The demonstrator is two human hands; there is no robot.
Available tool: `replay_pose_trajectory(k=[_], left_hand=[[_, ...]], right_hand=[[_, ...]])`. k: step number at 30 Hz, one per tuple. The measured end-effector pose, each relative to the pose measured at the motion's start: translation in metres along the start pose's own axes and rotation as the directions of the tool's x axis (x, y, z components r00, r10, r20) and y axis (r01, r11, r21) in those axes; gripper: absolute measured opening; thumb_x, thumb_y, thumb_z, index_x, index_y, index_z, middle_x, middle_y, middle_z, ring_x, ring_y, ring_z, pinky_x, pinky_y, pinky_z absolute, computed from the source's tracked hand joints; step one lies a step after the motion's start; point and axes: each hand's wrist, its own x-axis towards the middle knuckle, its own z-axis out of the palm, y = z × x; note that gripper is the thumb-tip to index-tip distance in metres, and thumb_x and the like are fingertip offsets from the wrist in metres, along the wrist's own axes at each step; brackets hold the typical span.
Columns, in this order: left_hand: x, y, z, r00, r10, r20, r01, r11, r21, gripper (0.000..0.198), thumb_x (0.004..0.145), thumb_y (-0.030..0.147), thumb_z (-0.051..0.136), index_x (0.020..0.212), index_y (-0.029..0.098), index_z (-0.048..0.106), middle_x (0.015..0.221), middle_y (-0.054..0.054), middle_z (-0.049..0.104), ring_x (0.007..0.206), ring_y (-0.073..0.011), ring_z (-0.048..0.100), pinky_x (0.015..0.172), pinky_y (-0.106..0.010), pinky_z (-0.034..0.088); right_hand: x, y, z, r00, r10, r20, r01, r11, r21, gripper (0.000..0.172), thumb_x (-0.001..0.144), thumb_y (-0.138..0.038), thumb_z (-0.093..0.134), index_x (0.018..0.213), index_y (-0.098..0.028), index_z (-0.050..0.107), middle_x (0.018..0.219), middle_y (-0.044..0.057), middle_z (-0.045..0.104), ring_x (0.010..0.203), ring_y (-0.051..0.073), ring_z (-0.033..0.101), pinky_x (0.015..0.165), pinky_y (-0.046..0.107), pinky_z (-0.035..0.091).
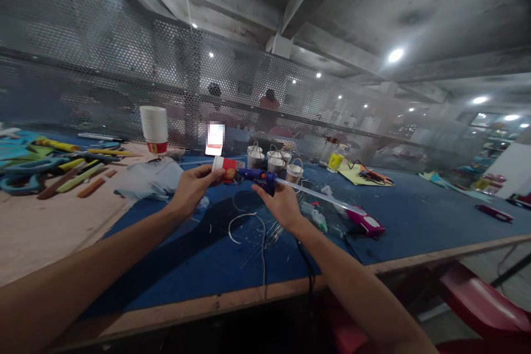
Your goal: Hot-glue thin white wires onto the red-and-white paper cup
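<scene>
My left hand [191, 187] grips a small red and white paper cup [229, 170], tilted on its side above the blue table. My right hand [282, 204] is closed around a blue hot glue gun [258, 175], its nozzle end at the cup's base; whether they touch I cannot tell. A long clear glue stick [319, 197] sticks out of the gun's rear, to the right. Just behind the hands stand several small cups with wire handles [275, 161]. Beneath them, loose wire [264, 232] and thin strands lie on the table.
A stack of paper cups [154, 127] stands at the back left, near scissors [31, 171] and several tools. A lit phone [214, 139] leans by the mesh screen [249, 83]. Jars [335, 157], yellow paper [360, 175] and a magenta box-like object [367, 222] sit right.
</scene>
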Motion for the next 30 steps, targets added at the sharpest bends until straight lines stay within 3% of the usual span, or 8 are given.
replay_pose_trajectory(k=[30], left_hand=[[0.0027, -0.0031, -0.0027, 1.000, 0.005, 0.001, -0.005, 0.999, -0.032, 0.033, 0.069, 0.045, 0.089, 0.090, 0.019, 0.085, 0.095, -0.008, 0.083, 0.091, -0.0261, 0.074, 0.094, -0.041, 0.056]], right_hand=[[-0.0003, 0.0007, 0.0010, 0.999, -0.054, -0.001, 0.053, 0.997, -0.059, 0.029, 0.098, -0.046, 0.071, 0.110, -0.022, 0.080, 0.114, 0.010, 0.081, 0.111, 0.031, 0.075, 0.094, 0.036, 0.055]])
